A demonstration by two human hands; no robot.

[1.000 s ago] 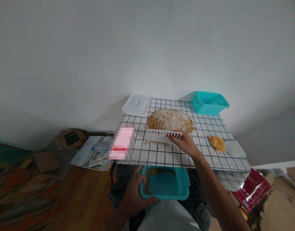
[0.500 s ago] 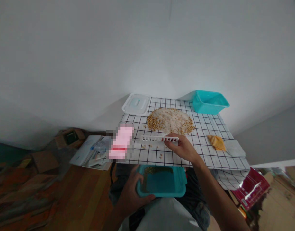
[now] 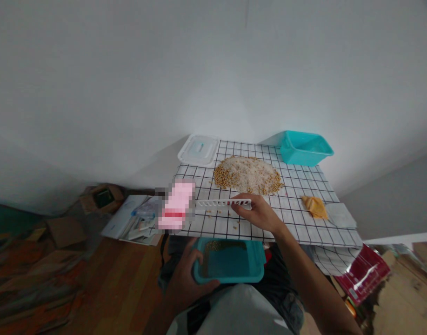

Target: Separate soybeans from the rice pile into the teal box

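Observation:
My left hand (image 3: 188, 274) is closed on the left end of a teal plastic container (image 3: 230, 277), held over my lap just below the table edge. Some yellowish beans or grains (image 3: 215, 245) lie in its far left part. My right hand (image 3: 256, 210), over the front of the table, grips a white slotted plastic strip or tray edge (image 3: 213, 203) by its right end; its full shape cannot be made out. Beyond that hand, a pile of white rice-like grains mixed with yellow beans (image 3: 248, 173) is spread on the checked cloth (image 3: 283, 228). A few loose beans lie near the strip.
A second teal container (image 3: 300, 158) stands at the back right, and a white lid (image 3: 199, 151) lies back left. A blurred pink item (image 3: 178, 200) sits at the left edge. Right of my hand are a yellow cloth (image 3: 315, 207) and a whitish sheet (image 3: 341, 216).
My right hand and the white slotted piece have shifted left. My left hand and the teal container have also moved slightly left. The pile looks the same.

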